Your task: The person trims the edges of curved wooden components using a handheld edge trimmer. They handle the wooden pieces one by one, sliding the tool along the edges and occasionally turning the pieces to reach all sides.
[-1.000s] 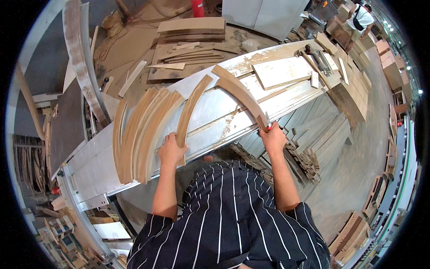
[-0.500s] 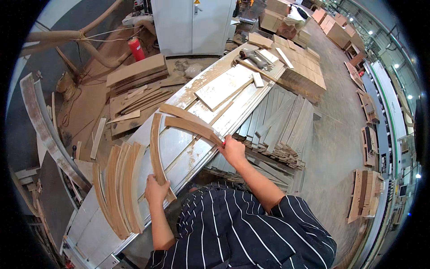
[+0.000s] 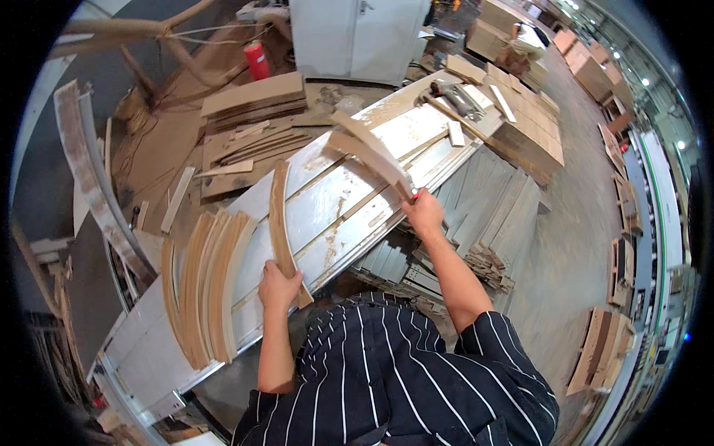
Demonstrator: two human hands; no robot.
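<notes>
My left hand [image 3: 280,285] is closed around the near end of a curved wooden strip [image 3: 280,215], which stands on the metal sliding table [image 3: 320,230]. At the table's near edge, my right hand [image 3: 424,213] grips the near end of a curved wooden piece [image 3: 372,157]. That piece is smeared by motion, and a second curved strip [image 3: 355,128] shows along its far side. Whether my right hand holds both cannot be told. Something small and red [image 3: 415,196] shows at my right fingertips. Left of my left hand, several curved wooden strips [image 3: 212,286] stand side by side.
A small white block [image 3: 456,134] and a clamp-like metal fixture [image 3: 454,99] lie toward the table's far end. Stacked grey strips [image 3: 494,215] sit beyond its right edge. Board stacks [image 3: 253,97], a red cylinder [image 3: 256,61] and a grey cabinet [image 3: 357,41] stand behind.
My right hand has swung its curved wood away from the left hand's strip, over the white board farther along the table. The left hand still grips its strip. The whole view has shifted.
</notes>
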